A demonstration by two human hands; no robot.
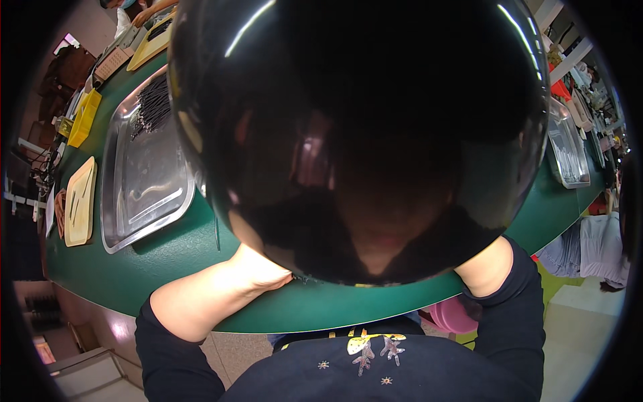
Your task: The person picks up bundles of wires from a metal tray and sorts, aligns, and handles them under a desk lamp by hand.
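Note:
A large, glossy black rounded object (362, 134) fills the middle of the head view and covers most of the work area; its exact kind cannot be made out. From the lower left my left forearm reaches beneath its edge. Only the wrist and heel of my left hand (268, 271) show, resting near the green table (301, 311), with the fingers hidden. On the other side my right forearm (487, 268) goes under the black object too, and that hand is wholly covered. Whatever either hand holds is out of sight.
A metal tray (144, 197) at left holds a bundle of thin black strands (154, 104). Beyond it are a cream tray (80, 201) and a yellow bin (85, 119). Another metal tray (568, 144) stands at right. At the far left a person's hand (143, 17) works.

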